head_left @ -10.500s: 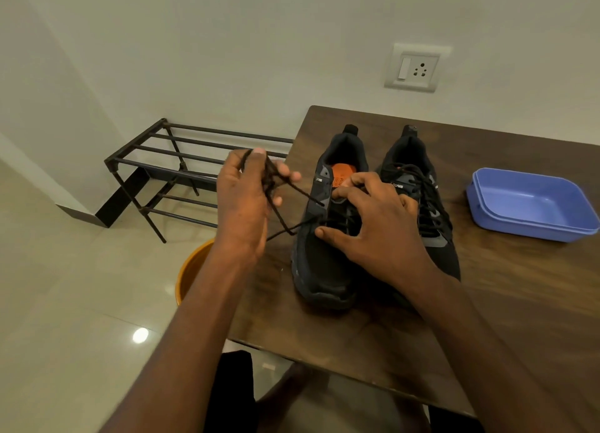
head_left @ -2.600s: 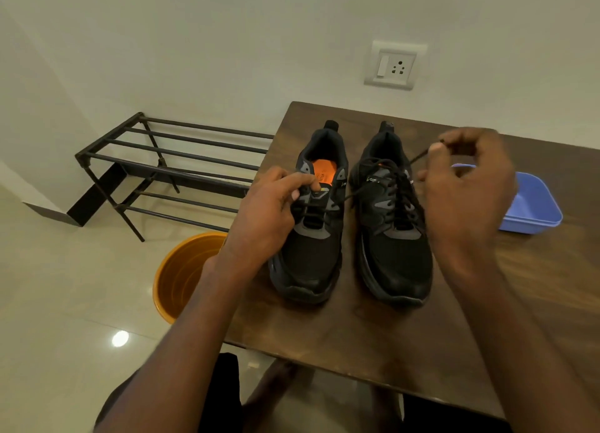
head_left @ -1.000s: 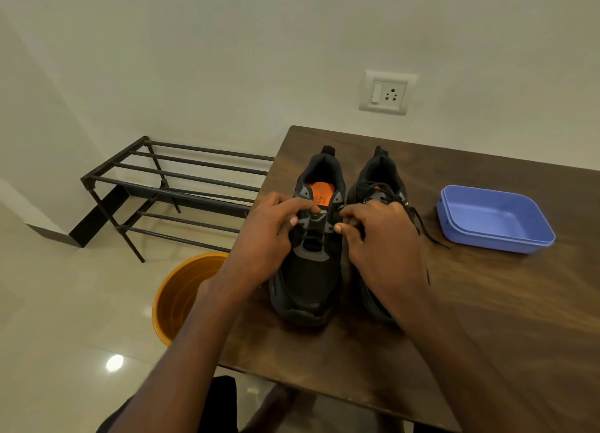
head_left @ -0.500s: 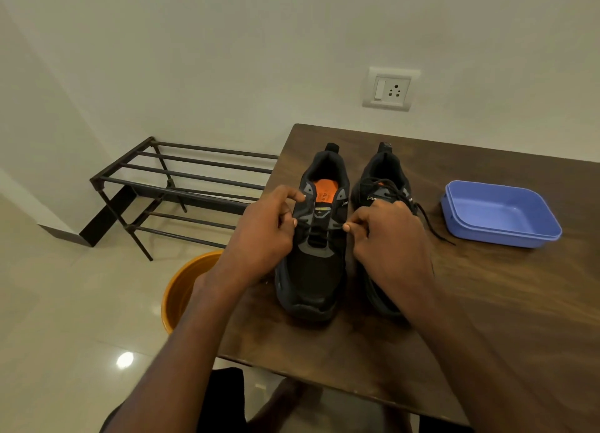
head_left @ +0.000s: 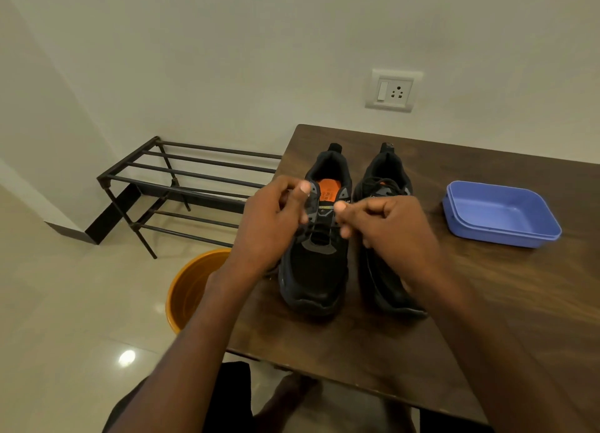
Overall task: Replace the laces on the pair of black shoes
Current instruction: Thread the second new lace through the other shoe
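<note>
Left hand (head_left: 271,224) and right hand (head_left: 386,228) pinching the lace (head_left: 319,228) over the left shoe (head_left: 319,263) near the tabletop (head_left: 487,296) left edge, right shoe (head_left: 386,179) half hidden, tongue writing unreadable.

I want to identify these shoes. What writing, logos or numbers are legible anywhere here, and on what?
Nothing can be read for certain.
Orange insole of the left shoe: dark print, too blurred to read.
Tongue of the left shoe: a small yellowish mark, unreadable.
Side of the right shoe: small pale lettering beside the right hand, too small and partly hidden.
Wall socket and blue tub: no text visible.
</note>
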